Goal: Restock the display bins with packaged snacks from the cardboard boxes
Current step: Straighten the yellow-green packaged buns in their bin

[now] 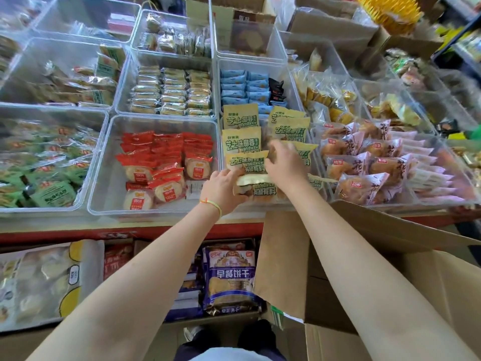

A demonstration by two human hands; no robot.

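**At the snack bins: both hands in the yellow-green packets**

Over the front-row clear bin (316,152) on the tabletop (52,234), both hands are among the yellow-green snack packets (240,142). The left hand (221,190), with a thin cord at the wrist, curls its fingers around a packet lying flat at the bin's near edge. The right hand (285,165) rests on the upright packets, fingers bent over them; I cannot tell whether it grips one. To the left sits a bin of red-wrapped cakes (166,162), to the right pink-wrapped buns (364,162). An open cardboard box (390,269) stands under the right forearm, just in front of the tabletop.
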